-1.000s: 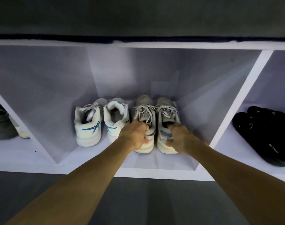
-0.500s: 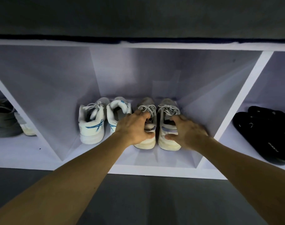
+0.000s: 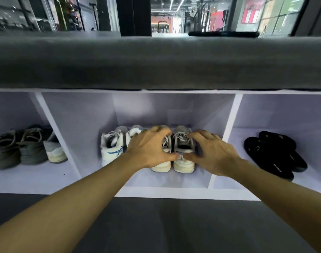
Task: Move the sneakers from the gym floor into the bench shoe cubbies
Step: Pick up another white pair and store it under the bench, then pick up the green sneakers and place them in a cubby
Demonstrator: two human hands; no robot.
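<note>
Your left hand [image 3: 150, 148] and right hand [image 3: 211, 154] both reach into the middle cubby [image 3: 86, 125] of the white bench [image 3: 174, 193], over the grey-and-cream sneakers [image 3: 181, 154] that stand side by side on the cubby floor, heels toward you and toes toward the back wall. Your left hand's fingers are spread and curved over the laces of the left shoe of that pair, the thumb pointing toward its heel collar; whether the fingertips touch the shoe or hang just above it cannot be told. Your right hand is likewise spread and arched beside and above the right shoe, the thumb near the heel tab; contact cannot be confirmed there either. Neither hand is closed round anything. Just to the left in the same cubby stand the white sneakers with blue stripes [image 3: 112, 147], heels also toward you, the nearer one partly hidden behind your left hand. The left cubby holds dark grey shoes [image 3: 19, 147] and a pale shoe [image 3: 54, 152] beside them. The right cubby holds black slides [image 3: 276, 154], one overlapping the other. A grey cushion [image 3: 156, 61] tops the bench, and dark floor [image 3: 156, 225] lies in front of it.
</note>
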